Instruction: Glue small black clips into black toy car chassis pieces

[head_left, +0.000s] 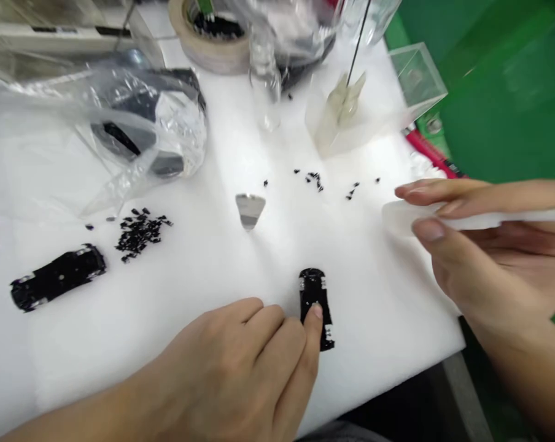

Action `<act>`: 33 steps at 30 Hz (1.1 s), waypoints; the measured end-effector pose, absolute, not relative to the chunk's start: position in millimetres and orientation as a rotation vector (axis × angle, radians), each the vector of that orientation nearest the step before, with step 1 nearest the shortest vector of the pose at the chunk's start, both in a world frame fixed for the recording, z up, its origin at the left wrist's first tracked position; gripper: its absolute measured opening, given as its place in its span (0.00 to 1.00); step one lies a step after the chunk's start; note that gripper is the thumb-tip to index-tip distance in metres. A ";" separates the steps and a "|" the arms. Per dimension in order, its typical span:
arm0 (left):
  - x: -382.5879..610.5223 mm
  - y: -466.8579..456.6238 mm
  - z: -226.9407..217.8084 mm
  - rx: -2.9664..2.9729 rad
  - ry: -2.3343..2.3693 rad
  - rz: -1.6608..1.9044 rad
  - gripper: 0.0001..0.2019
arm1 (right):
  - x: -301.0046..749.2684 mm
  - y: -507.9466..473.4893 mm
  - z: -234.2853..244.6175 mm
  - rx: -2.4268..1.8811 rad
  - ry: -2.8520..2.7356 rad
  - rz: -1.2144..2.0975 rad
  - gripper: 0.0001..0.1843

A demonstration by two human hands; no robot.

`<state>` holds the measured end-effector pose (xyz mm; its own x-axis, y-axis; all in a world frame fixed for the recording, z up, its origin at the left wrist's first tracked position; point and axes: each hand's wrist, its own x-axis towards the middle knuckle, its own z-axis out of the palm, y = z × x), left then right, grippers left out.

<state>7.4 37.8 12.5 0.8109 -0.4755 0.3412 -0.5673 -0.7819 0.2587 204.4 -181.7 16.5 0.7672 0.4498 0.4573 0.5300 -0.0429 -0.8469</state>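
A small black toy car chassis (307, 293) lies on the white work surface. Pressed on its middle is the index finger of my left hand (245, 362); the other fingers are curled under and the thumb is hidden. At the right, my right hand (484, 245) pinches a whitish, see-through flat strip (399, 220) between thumb and fingers, raised off the surface and blurred. A second black chassis (59, 276) lies at the left, beside a heap of tiny black parts (140, 233). Several more tiny black parts (315, 180) are scattered beyond the near chassis.
A shiny wedge-shaped metal piece (250, 210) stands mid-surface. Behind it are a clear bottle (266, 86), a translucent container (337, 129), a tape roll (213, 52) and plastic-bagged items (143, 123). A clear box (418, 80) and red-handled tool (427, 152) lie at the right edge.
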 end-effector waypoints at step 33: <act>7.8 15.1 -6.9 2.669 -0.891 0.680 0.12 | 184.5 -58.5 66.0 -1.945 -1.498 0.596 0.10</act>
